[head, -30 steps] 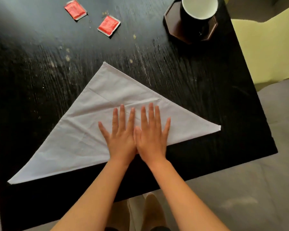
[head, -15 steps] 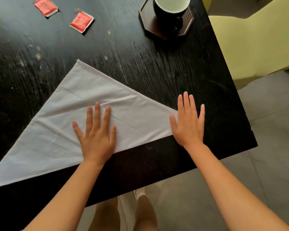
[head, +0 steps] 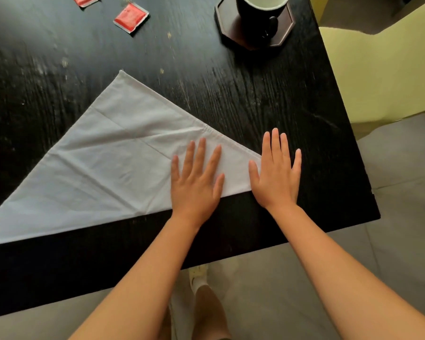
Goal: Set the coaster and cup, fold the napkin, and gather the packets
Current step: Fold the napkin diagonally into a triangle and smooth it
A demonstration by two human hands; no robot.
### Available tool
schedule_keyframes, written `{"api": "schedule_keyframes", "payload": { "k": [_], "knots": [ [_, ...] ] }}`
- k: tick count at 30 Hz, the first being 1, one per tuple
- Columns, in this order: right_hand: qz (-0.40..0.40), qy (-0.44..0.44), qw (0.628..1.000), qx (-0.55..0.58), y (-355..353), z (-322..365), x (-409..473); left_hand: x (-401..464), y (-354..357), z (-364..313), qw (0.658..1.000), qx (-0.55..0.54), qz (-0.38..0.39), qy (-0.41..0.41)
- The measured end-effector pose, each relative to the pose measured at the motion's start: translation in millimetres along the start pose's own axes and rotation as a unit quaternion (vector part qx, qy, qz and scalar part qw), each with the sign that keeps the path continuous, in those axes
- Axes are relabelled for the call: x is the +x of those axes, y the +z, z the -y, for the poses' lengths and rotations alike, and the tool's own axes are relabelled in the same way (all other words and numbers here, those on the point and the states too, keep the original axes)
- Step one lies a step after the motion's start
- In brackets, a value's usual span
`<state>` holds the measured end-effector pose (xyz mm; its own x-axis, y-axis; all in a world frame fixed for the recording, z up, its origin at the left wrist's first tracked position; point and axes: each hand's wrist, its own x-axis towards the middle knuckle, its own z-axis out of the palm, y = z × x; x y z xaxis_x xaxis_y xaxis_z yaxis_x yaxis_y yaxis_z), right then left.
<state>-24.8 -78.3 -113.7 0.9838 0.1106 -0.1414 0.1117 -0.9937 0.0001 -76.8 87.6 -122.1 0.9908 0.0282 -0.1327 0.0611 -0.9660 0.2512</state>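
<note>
A white napkin (head: 113, 158) lies folded into a triangle on the black table (head: 268, 101). My left hand (head: 196, 182) presses flat on the napkin near its right end, fingers spread. Flat beside it, my right hand (head: 276, 175) covers the napkin's right tip. A dark cup (head: 260, 13) with a white inside stands on a brown octagonal coaster (head: 283, 33) at the far right. Two red packets lie at the far left: one (head: 131, 17) whole, the other (head: 84, 0) cut by the top edge.
A pale yellow chair (head: 383, 69) stands beyond the table's right edge. The near table edge runs just below my wrists, with grey floor (head: 390, 217) and my legs beneath.
Both hands started together at the napkin's middle. The right slid out to the right tip, then the left followed along the cloth toward it. The camera view shifted right.
</note>
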Motion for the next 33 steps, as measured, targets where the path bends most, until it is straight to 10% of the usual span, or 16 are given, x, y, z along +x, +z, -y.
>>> {"api": "schedule_keyframes", "payload": {
  "k": [9, 14, 20, 33],
  "knots": [
    [0.01, -0.008, 1.0, -0.017, -3, -2, -1, -71, -31, 146, 0.98, -0.004, 0.007, -0.198],
    [-0.033, -0.013, 0.999, -0.02, -23, 29, -6, -75, -31, 151, 0.982, 0.001, 0.006, -0.191],
    [0.012, -0.255, 0.966, 0.043, -14, 190, -24, -75, -27, 154, 0.983, -0.01, 0.0, -0.182],
    [0.042, -0.225, 0.973, -0.006, 7, 203, -18, -158, -52, 293, 0.955, 0.008, 0.002, -0.297]
  ]
}}
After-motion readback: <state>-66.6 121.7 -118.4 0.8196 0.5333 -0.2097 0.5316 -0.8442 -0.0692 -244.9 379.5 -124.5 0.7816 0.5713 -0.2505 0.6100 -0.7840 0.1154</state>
